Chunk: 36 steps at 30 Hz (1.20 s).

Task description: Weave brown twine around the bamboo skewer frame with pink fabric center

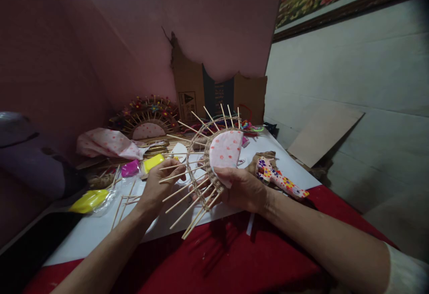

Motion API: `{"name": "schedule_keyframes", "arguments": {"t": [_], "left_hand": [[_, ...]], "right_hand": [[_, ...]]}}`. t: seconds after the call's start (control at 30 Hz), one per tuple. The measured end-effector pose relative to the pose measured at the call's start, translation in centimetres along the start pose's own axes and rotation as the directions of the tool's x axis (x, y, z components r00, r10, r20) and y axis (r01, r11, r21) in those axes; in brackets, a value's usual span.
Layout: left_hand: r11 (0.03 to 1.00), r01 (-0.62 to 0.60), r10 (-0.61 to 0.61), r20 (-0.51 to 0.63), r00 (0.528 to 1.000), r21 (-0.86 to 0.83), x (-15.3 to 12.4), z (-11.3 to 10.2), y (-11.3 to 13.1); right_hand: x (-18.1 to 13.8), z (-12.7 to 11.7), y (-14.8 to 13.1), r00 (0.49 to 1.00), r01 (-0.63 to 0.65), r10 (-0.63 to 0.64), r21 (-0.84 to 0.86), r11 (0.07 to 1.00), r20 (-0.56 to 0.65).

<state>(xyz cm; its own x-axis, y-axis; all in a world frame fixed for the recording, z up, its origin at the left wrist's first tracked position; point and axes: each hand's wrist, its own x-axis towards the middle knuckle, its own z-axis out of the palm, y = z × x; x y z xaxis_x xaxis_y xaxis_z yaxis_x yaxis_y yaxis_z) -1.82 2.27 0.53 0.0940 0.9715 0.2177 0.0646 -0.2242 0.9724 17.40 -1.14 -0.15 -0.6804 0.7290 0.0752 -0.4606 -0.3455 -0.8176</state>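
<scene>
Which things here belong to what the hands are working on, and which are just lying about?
In hand: stick fan, left hand, right hand, loose sticks.
Lying about: glue gun, yellow bag, dotted cloth, finished fan, cardboard box.

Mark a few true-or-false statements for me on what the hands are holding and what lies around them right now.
1. Both the left hand and the right hand grip the stick frame. True.
2. The frame's half-round centre is covered in plain blue cloth. False: the cloth is pink with darker pink dots.
3. A flower-patterned tool, shaped like a glue gun, lies on the white sheet just beyond the right hand. True.
4. The yellow packet lies to the right of the right hand. False: it lies left of the left hand, near the sheet's left edge.
</scene>
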Motion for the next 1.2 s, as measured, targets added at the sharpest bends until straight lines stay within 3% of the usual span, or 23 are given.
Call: {"name": "schedule_keyframes", "arguments": {"t": [0.4, 0.6, 0.8, 1.2], "left_hand": [[0.998, 0.051, -0.052, 0.044, 0.998, 0.03, -0.53, 0.07, 0.26], [0.996, 0.073, -0.067, 0.128, 0.99, -0.042, -0.54, 0.09, -0.23], [0.994, 0.108, -0.111, 0.177, 0.978, 0.022, -0.65, 0.09, -0.19], [0.974, -0.068, 0.028, 0.183, 0.983, 0.218, -0.56, 0.18, -0.56]], "right_hand": [[0.12, -0.18, 0.09, 0.99, 0.036, -0.028, 0.063, 0.997, -0.135], [0.22, -0.38, -0.04, 0.977, 0.104, -0.095, 0.04, 0.994, -0.191], [0.26, -0.33, -0.08, 0.964, 0.138, -0.122, 0.052, 0.989, -0.237], [0.25, -0.39, 0.11, 0.955, 0.15, -0.122, 0.087, 0.985, -0.271]]}}
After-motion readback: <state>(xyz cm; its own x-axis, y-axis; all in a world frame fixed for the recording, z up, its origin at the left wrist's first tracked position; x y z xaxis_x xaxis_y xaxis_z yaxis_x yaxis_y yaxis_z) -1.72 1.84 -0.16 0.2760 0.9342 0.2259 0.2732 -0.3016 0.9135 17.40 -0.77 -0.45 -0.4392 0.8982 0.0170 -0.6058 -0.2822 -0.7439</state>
